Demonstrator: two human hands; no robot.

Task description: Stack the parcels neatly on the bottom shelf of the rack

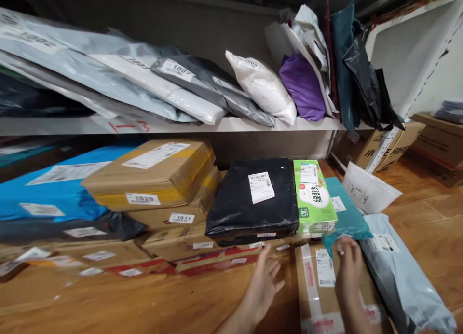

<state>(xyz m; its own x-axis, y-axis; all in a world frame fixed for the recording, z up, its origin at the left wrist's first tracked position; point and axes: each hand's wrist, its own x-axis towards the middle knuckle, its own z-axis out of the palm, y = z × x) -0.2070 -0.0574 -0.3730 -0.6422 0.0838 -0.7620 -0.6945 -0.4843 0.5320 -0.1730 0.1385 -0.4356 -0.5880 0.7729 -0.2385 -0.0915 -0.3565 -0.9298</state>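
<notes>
Cardboard fills the lower level: a taped carton [327, 295] lies flat on the wooden floor [427, 223] nearest the camera, and both hands work at its far end. The right hand [349, 266] rests on the carton's top edge, fingers curled and pinching the lower corner of a teal mailer bag [345, 213] that overlaps the box. The left hand [262, 288] hovers just left of the carton, fingers spread wide and holding nothing, close under a black poly parcel [255, 201].

As I read it, the step in hand is sorting through the parcels on the floor, with the teal mailer being taken up or shifted. The next move would call for a firmer grip on the thin bag so that it slides free of the green box [314, 195] just beside it, without dragging the pale grey mailer [405, 276] to the right.

Writing that reads: handwritten "1007" on a grey bag [202, 80] on the shelf [235, 125], red "1-3" marked on the shelf's edge, stickers "1020" on the top brown box [152, 172] and "1011" on the one beneath. The green box carries large white Korean lettering and a shipping label; its number sticker is too blurred to be sure of. Barcoded labels on the black parcel and the carton are too small to read.
</notes>
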